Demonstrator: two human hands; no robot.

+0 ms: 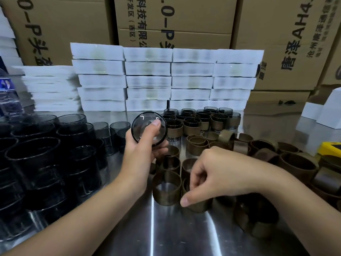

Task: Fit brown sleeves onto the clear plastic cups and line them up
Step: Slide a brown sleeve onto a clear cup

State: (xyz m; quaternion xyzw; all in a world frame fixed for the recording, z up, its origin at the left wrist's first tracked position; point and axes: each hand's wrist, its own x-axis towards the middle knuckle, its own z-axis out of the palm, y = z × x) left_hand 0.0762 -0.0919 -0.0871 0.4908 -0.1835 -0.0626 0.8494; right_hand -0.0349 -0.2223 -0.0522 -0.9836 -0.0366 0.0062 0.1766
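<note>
Step in hand: pairing one cup with one sleeve; the left hand (pixel 142 143) is gripping a bare clear plastic cup (pixel 149 128) above the steel table (pixel 166 233), tipped so its round base is facing the camera, thumb lying across that base; the right hand (pixel 215 174) is pinching the rim of a brown sleeve (pixel 198 206) standing on the table, thumb outside, fingers reaching inside; the two hands are working well apart.

Stock: bare smoky cups (pixel 73 133) are standing stacked at left; loose sleeves (pixel 287 163) are lying in a heap at right, with a few more upright just beside the pinched one; sleeved cups (pixel 191 124) are waiting in rows at the back, ahead of stacked white foam trays (pixel 147 80).

Next move, as judged: lifting the sleeve, bringing it to the cup's base end, holding both square so the band slides on without creasing; then setting the cup among the rows.

Writing: cardboard cartons (pixel 175 19) behind are showing "科技有限公", "(西区)", "0-P", "AH4" and "唐泽"; other print is too blurred to read; a yellow object (pixel 331 149) at the right edge is showing no legible mark.
</note>
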